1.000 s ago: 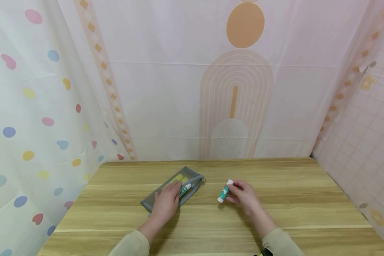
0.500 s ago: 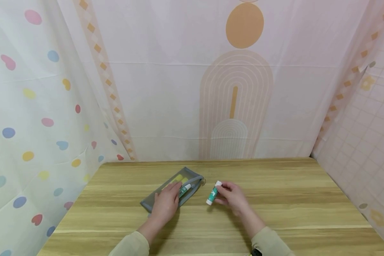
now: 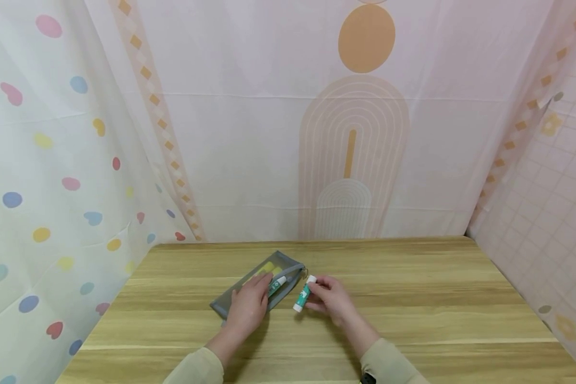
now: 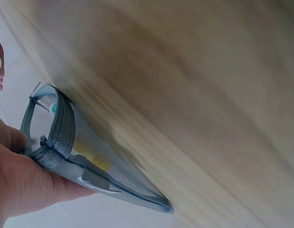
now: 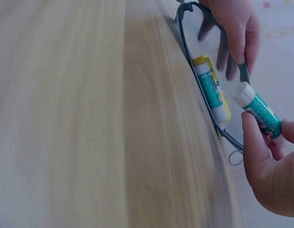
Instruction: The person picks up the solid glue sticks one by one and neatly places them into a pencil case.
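A grey mesh zip pencil case [image 3: 235,300] lies slanted on the table with its zipped mouth gaping. My left hand [image 3: 249,304] rests over it and pinches the edge of the mouth, as the left wrist view shows at the case's rim [image 4: 27,124]. Inside lie a green-and-white glue stick [image 5: 211,89] and something yellow [image 5: 225,102] beside it. Between thumb and fingers my right hand [image 3: 332,300] holds a second glue stick [image 3: 304,294], white at both ends and tilted, just right of the mouth.
A wooden table [image 3: 437,298] spreads out under both hands. Patterned cloth [image 3: 249,160] hangs behind it and at both sides. A metal ring [image 5: 235,157] dangles from the end of the case's zip.
My right hand has moved left with the glue stick, from well right of the pencil case to close beside its mouth. The left hand and the case have stayed in place.
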### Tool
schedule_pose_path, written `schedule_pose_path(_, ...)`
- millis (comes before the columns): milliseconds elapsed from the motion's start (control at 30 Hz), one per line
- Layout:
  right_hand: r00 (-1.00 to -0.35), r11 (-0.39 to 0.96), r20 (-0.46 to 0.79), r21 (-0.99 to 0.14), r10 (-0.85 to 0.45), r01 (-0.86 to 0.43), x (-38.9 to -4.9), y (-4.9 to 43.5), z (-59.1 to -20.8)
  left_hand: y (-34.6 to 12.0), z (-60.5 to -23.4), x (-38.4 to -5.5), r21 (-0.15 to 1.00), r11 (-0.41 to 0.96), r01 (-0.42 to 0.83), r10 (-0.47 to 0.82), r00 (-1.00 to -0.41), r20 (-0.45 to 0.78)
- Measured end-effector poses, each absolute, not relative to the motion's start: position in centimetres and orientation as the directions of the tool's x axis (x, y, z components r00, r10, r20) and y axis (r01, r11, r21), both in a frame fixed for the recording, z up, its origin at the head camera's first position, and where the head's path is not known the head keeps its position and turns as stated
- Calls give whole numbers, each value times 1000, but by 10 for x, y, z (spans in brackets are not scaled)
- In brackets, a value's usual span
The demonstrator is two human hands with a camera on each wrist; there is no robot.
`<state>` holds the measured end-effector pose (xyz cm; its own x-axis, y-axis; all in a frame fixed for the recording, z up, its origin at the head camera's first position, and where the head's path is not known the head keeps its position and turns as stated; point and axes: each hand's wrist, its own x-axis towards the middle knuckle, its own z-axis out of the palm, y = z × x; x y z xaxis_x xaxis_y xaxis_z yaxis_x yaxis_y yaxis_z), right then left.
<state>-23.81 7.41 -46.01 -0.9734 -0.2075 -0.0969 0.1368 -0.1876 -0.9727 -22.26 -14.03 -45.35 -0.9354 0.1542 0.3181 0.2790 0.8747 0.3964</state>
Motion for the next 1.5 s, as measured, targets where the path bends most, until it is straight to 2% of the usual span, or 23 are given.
schedule_pose_path(633, -961, -238, -124, -953, -248, 185, -239, 37, -469, -142, -455, -224, 398, 873, 283, 153, -933, 327)
schedule_pose_path(1500, -964, -202, -221, -947, -150, 249, -251, 5, -464, -141, -453, -225, 408, 868, 283, 156, -936, 316)
